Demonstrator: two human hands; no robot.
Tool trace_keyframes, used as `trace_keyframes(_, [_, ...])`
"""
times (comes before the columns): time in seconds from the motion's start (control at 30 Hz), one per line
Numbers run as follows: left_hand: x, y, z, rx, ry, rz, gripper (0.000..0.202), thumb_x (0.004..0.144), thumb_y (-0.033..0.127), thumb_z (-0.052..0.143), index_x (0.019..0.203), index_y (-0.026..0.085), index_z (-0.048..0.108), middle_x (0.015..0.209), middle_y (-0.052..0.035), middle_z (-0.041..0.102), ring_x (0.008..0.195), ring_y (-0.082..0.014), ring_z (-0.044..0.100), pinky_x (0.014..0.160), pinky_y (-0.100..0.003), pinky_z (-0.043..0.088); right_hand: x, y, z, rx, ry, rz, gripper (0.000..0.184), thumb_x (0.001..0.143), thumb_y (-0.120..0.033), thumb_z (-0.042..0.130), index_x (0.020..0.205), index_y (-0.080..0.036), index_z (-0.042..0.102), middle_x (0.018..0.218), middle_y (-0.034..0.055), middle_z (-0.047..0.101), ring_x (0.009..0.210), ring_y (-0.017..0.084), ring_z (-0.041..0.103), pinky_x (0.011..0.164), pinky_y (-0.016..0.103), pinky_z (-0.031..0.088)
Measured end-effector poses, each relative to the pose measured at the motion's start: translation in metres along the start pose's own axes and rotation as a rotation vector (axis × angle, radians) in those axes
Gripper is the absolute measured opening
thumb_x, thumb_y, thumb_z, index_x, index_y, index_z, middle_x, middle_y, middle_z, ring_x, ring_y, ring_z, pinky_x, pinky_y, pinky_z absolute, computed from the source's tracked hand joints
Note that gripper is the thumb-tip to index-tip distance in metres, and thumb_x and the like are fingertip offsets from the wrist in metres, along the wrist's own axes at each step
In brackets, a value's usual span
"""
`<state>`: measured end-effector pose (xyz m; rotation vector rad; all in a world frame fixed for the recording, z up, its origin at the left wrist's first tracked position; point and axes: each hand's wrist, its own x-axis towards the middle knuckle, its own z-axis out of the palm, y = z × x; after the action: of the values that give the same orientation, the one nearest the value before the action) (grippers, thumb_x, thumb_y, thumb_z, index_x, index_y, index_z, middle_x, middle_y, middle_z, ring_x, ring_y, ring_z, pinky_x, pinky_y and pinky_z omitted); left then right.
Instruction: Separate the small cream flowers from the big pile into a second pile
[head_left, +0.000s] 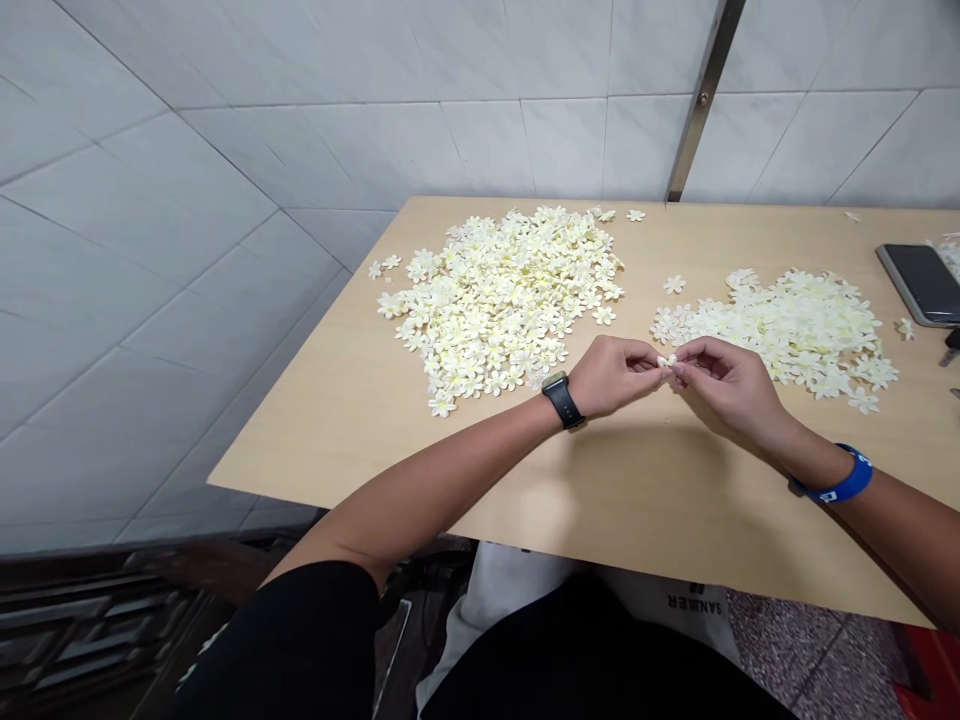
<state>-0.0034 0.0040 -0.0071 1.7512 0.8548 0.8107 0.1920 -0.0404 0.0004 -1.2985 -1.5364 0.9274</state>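
Observation:
Between my two hands, above the table's middle, is a small white flower (pixel 667 362), pinched at the fingertips and mostly covered by them. My left hand (pixel 613 374), with a dark watch at the wrist, is closed on its left side. From the right, my right hand (pixel 726 382) pinches it too, a blue band on that wrist. A large heap of cream-white artificial flowers (pixel 510 295) lies beyond my left hand. Just past my right hand spreads a second, flatter pile of white flowers (pixel 787 325).
The pale wooden table (pixel 360 440) meets a tiled wall (pixel 480 150) at the back. A phone (pixel 924 284) lies at the right, with a dark small object (pixel 952 340) near it. Single flowers (pixel 674 284) lie around the piles. A metal strip (pixel 703 100) runs up the wall.

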Motion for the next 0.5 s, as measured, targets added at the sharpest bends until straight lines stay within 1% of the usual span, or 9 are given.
trace_keyframes(0.1, [0.002,-0.003,-0.002,-0.047,-0.05,-0.01,0.033,0.088,0.042,0.07,0.079,0.011,0.076,0.075,-0.006,0.075,0.07,-0.0118,0.064,0.062,-0.021,0.045,0.0,-0.002,0.001,-0.052,0.031,-0.012,0.013,0.084,-0.035,0.076,0.085,-0.022,0.071,0.073,0.0024,0.068,0.067,0.017,0.062,0.06,0.03,0.05])
trace_keyframes(0.17, [0.003,-0.005,-0.003,-0.076,-0.071,-0.015,0.032,0.09,0.041,0.07,0.08,0.011,0.076,0.079,-0.0074,0.077,0.072,-0.0122,0.066,0.064,-0.021,0.047,-0.001,-0.003,0.002,-0.06,0.043,-0.004,0.012,0.083,-0.033,0.076,0.083,-0.022,0.071,0.074,0.0026,0.068,0.068,0.017,0.062,0.06,0.029,0.05])
trace_keyframes(0.27, [0.005,-0.008,-0.004,-0.141,-0.113,-0.036,0.031,0.091,0.04,0.069,0.084,0.011,0.078,0.083,-0.0086,0.078,0.076,-0.0126,0.069,0.07,-0.021,0.052,-0.001,-0.001,0.004,-0.042,0.035,0.027,0.012,0.084,-0.033,0.075,0.084,-0.023,0.069,0.078,0.0036,0.071,0.072,0.019,0.066,0.064,0.03,0.053])
trace_keyframes(0.37, [0.007,-0.012,-0.006,-0.214,-0.171,-0.071,0.029,0.09,0.039,0.073,0.089,0.011,0.079,0.088,-0.0094,0.08,0.082,-0.014,0.072,0.079,-0.024,0.058,0.0,0.003,0.003,-0.025,0.007,0.051,0.013,0.087,-0.036,0.073,0.089,-0.023,0.069,0.081,0.0044,0.074,0.075,0.021,0.071,0.068,0.033,0.058])
trace_keyframes(0.43, [0.01,-0.016,-0.007,-0.275,-0.202,-0.093,0.03,0.088,0.041,0.078,0.095,0.011,0.081,0.094,-0.0105,0.08,0.087,-0.0156,0.074,0.083,-0.027,0.06,0.002,0.007,0.001,-0.101,0.022,0.006,0.012,0.089,-0.035,0.071,0.09,-0.023,0.069,0.082,0.0047,0.074,0.075,0.021,0.071,0.069,0.034,0.058])
trace_keyframes(0.5, [0.012,-0.019,-0.009,-0.349,-0.217,-0.113,0.037,0.085,0.046,0.082,0.102,0.012,0.082,0.099,-0.0115,0.081,0.091,-0.0171,0.076,0.086,-0.03,0.062,0.003,0.01,-0.002,-0.229,0.055,-0.095,0.008,0.09,-0.031,0.069,0.091,-0.023,0.07,0.086,0.0054,0.074,0.077,0.021,0.07,0.069,0.034,0.057])
